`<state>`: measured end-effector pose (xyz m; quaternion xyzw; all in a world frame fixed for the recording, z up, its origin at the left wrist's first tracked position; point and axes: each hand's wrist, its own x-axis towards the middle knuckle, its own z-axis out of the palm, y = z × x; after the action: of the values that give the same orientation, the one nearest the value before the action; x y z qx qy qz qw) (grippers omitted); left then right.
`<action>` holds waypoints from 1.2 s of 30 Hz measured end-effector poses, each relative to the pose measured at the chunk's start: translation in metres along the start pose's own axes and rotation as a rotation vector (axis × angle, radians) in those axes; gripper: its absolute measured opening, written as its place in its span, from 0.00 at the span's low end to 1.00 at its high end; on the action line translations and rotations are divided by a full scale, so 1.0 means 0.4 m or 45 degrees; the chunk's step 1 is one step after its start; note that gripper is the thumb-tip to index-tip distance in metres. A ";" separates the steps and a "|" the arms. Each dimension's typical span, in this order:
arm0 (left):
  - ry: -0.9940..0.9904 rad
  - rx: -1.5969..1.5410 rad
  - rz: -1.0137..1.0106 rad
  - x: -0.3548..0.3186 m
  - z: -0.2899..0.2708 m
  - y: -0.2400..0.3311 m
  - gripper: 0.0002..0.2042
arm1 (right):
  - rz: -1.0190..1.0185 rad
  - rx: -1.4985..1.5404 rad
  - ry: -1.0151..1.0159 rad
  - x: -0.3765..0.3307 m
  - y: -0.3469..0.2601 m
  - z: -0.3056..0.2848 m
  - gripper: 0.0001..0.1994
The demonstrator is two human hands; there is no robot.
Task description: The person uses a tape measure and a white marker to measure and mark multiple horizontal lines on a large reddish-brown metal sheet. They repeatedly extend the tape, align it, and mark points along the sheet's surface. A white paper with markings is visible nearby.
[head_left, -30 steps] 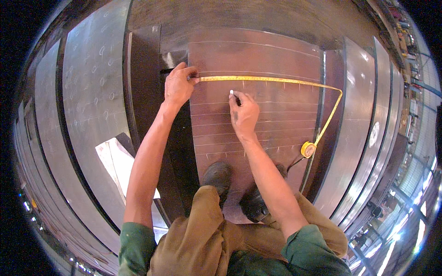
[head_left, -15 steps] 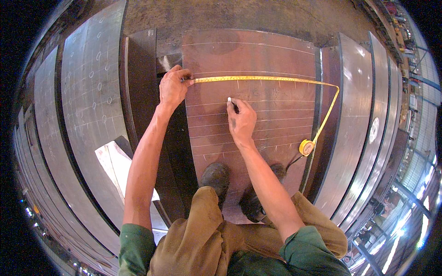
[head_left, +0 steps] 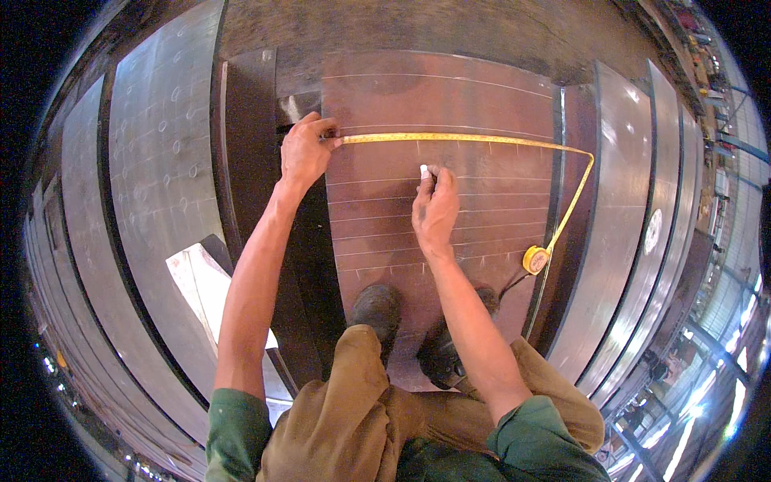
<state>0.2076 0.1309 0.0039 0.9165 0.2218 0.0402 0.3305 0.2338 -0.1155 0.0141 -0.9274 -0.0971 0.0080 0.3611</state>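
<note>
My left hand (head_left: pixel 306 153) pinches the end of a yellow tape measure (head_left: pixel 466 138) at the left edge of a reddish-brown steel plate (head_left: pixel 482 96). The blade stretches across the plate, bends past its right edge and runs back to the round yellow case (head_left: pixel 536 259), which rests near that edge with a dark strap. A short white stick of chalk (head_left: pixel 424 171) juts from the closed fingers of my right hand (head_left: pixel 436 210), just below the blade. Several white lines cross the plate, with short ticks below the tape and on the lowest line.
My boots (head_left: pixel 376 312) stand on the near part of the plate. Grey steel beams (head_left: pixel 165 120) lie to the left, some with chalk circles, and more beams (head_left: pixel 618 201) lie to the right. A white sheet (head_left: pixel 199 289) rests on the left beam. Dirt ground (head_left: pixel 418 28) lies beyond.
My right hand has shifted to the right along the tape with the chalk, its fingers now pointing more upward. My left hand keeps the tape's end in place.
</note>
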 end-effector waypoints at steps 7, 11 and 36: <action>-0.104 0.025 -0.045 0.005 -0.008 -0.004 0.10 | -0.074 -0.054 0.006 0.032 0.023 -0.034 0.07; -0.087 0.018 -0.032 0.005 -0.006 -0.002 0.09 | -0.027 -0.052 -0.001 0.036 0.035 -0.041 0.08; -0.005 0.004 0.049 0.002 0.004 -0.007 0.09 | 0.022 -0.288 -0.206 0.157 0.023 0.012 0.16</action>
<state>0.2075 0.1321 0.0009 0.9211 0.2036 0.0446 0.3287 0.2966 -0.1073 0.0080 -0.9594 -0.1181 0.0749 0.2451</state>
